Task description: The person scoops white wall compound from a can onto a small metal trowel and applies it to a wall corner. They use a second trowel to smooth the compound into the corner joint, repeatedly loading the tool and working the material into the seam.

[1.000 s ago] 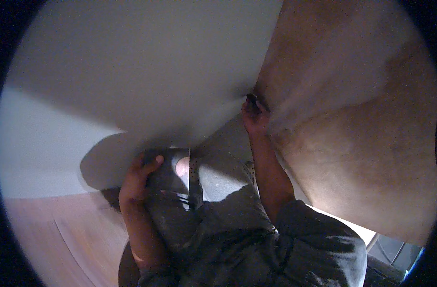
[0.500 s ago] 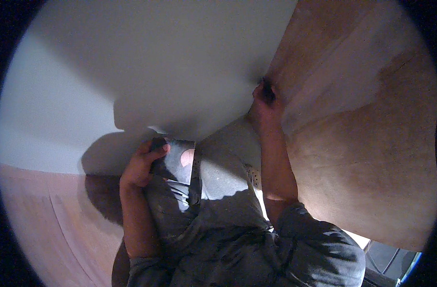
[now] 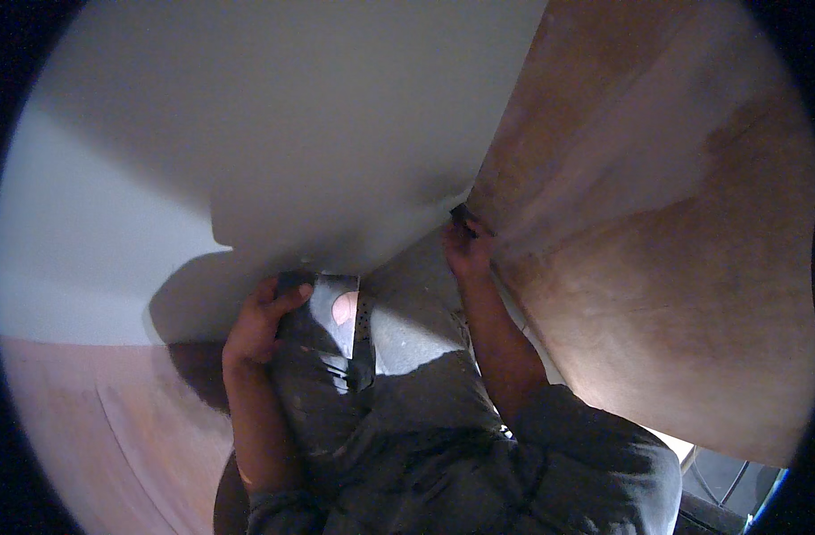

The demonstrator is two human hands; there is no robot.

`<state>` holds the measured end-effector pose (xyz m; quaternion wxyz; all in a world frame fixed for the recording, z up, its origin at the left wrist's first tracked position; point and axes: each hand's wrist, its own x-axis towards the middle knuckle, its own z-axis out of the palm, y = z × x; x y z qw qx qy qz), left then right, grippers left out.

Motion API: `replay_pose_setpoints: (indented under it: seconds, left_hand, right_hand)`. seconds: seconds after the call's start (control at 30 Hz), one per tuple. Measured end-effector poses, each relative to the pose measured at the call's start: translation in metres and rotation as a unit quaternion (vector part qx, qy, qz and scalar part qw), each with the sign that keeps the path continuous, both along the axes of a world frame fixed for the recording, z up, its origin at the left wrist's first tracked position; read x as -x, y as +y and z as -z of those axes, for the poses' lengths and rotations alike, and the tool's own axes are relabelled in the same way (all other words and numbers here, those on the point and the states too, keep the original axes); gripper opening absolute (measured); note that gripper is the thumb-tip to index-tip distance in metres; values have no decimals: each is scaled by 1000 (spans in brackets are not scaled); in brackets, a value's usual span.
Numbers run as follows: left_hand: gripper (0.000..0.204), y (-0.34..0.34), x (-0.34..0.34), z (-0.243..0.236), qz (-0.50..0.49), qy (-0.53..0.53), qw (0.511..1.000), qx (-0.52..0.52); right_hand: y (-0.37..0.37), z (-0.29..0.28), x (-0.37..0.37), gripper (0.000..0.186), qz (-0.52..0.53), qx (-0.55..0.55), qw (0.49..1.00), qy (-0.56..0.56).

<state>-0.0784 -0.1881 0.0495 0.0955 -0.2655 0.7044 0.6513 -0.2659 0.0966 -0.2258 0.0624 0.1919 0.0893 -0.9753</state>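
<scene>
My left hand (image 3: 257,323) grips the dark handle of a wide metal blade (image 3: 334,312) that has a pale pink smear on it, held low in front of my grey, stained clothes (image 3: 425,428). My right hand (image 3: 465,251) is raised and closed around a small dark-handled tool (image 3: 462,216). The tip of that tool presses into the corner where the white wall (image 3: 273,134) meets the brown, patchily coated wall (image 3: 657,267). The tool's blade is hidden.
A whitish streak of filler (image 3: 621,178) runs across the brown wall up and right of the tool. A reddish-brown floor (image 3: 113,428) lies at the lower left. Dark objects and a cable (image 3: 728,486) sit at the lower right.
My right hand has slid down and left along the wall corner with its tool. My left hand has dropped slightly with the metal blade.
</scene>
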Motion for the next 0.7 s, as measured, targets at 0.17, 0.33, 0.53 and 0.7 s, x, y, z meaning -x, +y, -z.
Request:
replay_pose_setpoints:
  seconds: [0.17,0.33,0.53,0.7]
  left_hand:
    - [57,0,1,0,6,13,1000,4]
    - [57,-8,-1,6,6,-4,999,-47]
    - [60,-21,-6,26,16,-11,988,151]
    - [60,-10,-1,4,70,27,995,60]
  right_hand:
    - [13,25,29,38,22,-8,1000,-11]
    - [8,6,41,35,25,3,999,39]
    - [7,-33,41,32,23,58,995,78]
    - [19,-80,57,29,14,53,995,84]
